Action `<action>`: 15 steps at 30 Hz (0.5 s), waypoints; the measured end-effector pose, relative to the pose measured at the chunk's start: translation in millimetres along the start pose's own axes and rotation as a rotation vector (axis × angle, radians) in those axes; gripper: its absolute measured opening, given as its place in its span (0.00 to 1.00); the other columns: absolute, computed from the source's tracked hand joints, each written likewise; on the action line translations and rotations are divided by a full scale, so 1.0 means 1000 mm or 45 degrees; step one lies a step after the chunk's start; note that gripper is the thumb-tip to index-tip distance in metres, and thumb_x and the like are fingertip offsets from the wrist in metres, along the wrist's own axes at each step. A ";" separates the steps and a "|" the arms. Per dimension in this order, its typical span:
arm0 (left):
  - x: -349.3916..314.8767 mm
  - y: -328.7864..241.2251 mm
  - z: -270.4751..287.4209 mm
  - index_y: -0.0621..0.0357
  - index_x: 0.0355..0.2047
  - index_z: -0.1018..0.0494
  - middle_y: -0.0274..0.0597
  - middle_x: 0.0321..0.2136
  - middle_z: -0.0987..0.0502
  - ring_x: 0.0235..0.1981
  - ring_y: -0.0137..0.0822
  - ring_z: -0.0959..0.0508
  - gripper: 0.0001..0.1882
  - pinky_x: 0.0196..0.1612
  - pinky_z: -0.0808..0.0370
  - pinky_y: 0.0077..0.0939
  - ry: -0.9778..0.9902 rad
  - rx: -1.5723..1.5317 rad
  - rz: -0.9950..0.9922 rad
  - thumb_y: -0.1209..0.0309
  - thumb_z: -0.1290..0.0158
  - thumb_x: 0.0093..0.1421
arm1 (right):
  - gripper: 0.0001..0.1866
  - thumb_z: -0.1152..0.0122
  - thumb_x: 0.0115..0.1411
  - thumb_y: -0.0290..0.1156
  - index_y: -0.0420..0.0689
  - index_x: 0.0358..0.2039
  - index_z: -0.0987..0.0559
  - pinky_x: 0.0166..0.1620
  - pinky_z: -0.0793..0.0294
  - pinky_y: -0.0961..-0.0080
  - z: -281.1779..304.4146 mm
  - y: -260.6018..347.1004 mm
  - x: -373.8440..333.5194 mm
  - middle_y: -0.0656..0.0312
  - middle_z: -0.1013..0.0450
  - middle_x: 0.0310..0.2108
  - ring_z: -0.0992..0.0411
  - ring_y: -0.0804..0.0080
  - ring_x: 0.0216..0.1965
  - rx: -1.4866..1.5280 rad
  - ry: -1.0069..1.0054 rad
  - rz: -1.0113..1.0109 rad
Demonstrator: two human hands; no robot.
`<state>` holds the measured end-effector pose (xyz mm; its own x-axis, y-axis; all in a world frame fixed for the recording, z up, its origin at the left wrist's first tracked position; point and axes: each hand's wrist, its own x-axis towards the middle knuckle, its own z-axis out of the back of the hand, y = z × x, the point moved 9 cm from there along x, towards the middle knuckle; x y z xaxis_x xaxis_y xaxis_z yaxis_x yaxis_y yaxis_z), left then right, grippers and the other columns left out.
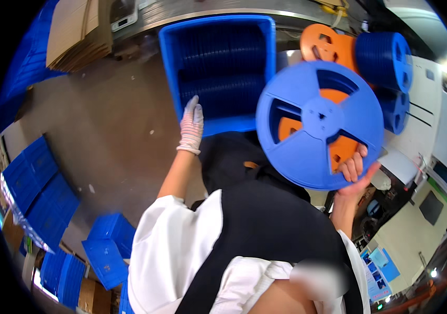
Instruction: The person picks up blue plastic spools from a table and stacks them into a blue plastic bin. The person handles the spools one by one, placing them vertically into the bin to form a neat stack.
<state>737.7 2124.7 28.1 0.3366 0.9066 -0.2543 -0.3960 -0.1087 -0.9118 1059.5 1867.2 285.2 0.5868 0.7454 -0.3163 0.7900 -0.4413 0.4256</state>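
A large blue plastic reel with cut-out windows faces up at the right. My bare right hand grips its lower right rim, fingers hooked over the edge through a window. My left hand, in a pale striped glove, has its fingers stretched out at the near left edge of a blue bin and holds nothing. Two rows of dark blue reels stand on edge inside that bin. Orange reels lie beyond the held reel and show through its windows.
More blue reels are stacked at the far right, near a white machine. Flattened cardboard leans at the far left. Blue boxes stand along the left side. A metal bench edge runs behind the bin.
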 end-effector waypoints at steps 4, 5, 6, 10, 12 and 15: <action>-0.005 -0.183 -0.007 0.62 0.58 0.32 0.59 0.57 0.32 0.60 0.61 0.35 0.23 0.64 0.39 0.45 0.016 0.271 -0.704 0.65 0.52 0.64 | 0.21 0.44 0.65 0.47 0.43 0.39 0.38 0.15 0.48 0.87 -0.025 -0.004 -0.010 0.73 0.48 0.13 0.47 0.86 0.10 0.128 0.191 -0.089; -0.009 -0.225 -0.017 0.62 0.59 0.34 0.60 0.58 0.34 0.62 0.62 0.39 0.27 0.65 0.45 0.50 0.093 0.374 -0.870 0.61 0.51 0.63 | 0.21 0.44 0.66 0.47 0.43 0.39 0.38 0.15 0.49 0.87 -0.032 -0.010 -0.013 0.73 0.48 0.12 0.47 0.86 0.10 0.185 0.235 -0.101; -0.017 -0.261 -0.034 0.62 0.60 0.36 0.60 0.61 0.37 0.64 0.61 0.42 0.31 0.67 0.51 0.53 0.178 0.576 -0.963 0.55 0.53 0.63 | 0.21 0.45 0.66 0.48 0.43 0.38 0.38 0.14 0.50 0.87 -0.037 -0.014 -0.015 0.73 0.48 0.12 0.48 0.87 0.10 0.246 0.274 -0.126; -0.088 -0.346 -0.116 0.65 0.59 0.37 0.61 0.59 0.36 0.61 0.59 0.37 0.36 0.67 0.47 0.51 0.564 0.492 -1.227 0.52 0.48 0.57 | 0.24 0.44 0.64 0.54 0.45 0.39 0.37 0.14 0.50 0.88 -0.056 -0.031 -0.033 0.75 0.48 0.12 0.48 0.88 0.09 0.267 0.434 -0.273; -0.139 -0.373 -0.124 0.64 0.57 0.35 0.59 0.57 0.34 0.60 0.58 0.35 0.34 0.65 0.43 0.49 0.710 0.211 -1.407 0.57 0.45 0.54 | 0.24 0.44 0.63 0.56 0.47 0.38 0.36 0.14 0.51 0.89 -0.055 -0.028 -0.041 0.75 0.48 0.12 0.48 0.88 0.09 0.178 0.424 -0.269; -0.130 -0.362 -0.121 0.64 0.59 0.36 0.60 0.58 0.34 0.61 0.57 0.35 0.33 0.66 0.43 0.47 0.889 0.239 -1.342 0.61 0.47 0.54 | 0.26 0.45 0.61 0.60 0.49 0.38 0.36 0.14 0.52 0.90 -0.051 -0.022 -0.052 0.76 0.48 0.11 0.48 0.88 0.09 0.035 0.437 -0.274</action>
<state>940.6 1997.3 352.3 0.9129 0.1063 0.3941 0.2406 0.6399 -0.7298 1002.6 1863.8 335.3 0.3178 0.9437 -0.0922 0.8955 -0.2668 0.3563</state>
